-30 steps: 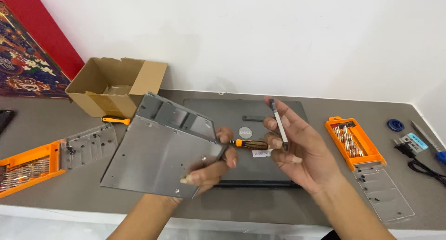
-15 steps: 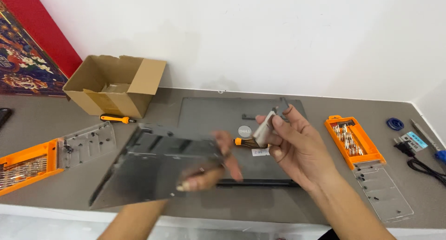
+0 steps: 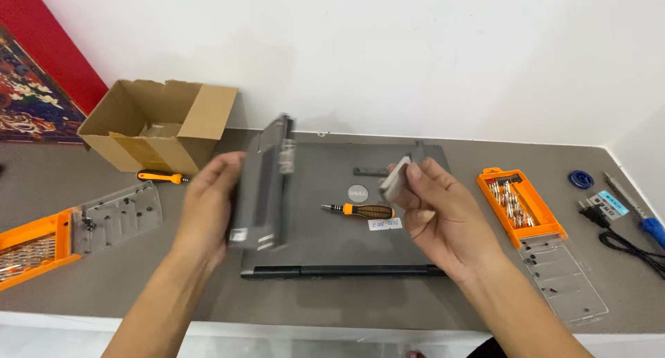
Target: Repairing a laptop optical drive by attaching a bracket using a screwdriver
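Above laptop (image 3: 332, 219) — left hand (image 3: 208, 209) grips panel (image 3: 263, 185) | right hand (image 3: 436, 216) pinches small plate (image 3: 393, 180)

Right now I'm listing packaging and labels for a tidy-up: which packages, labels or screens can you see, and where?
Cardboard box: back left, open, brown.
Orange bit case: right of the laptop, open, rectangular.
Second orange case: far left edge.
White sticker: on the laptop, small, rectangular.
Round badge: laptop centre, silver.
Blue-white tag: far right.
No lit screens.

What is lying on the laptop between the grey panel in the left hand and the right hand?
In the head view, a small screwdriver with an orange and black handle lies on the closed laptop, between the grey panel and the right hand.
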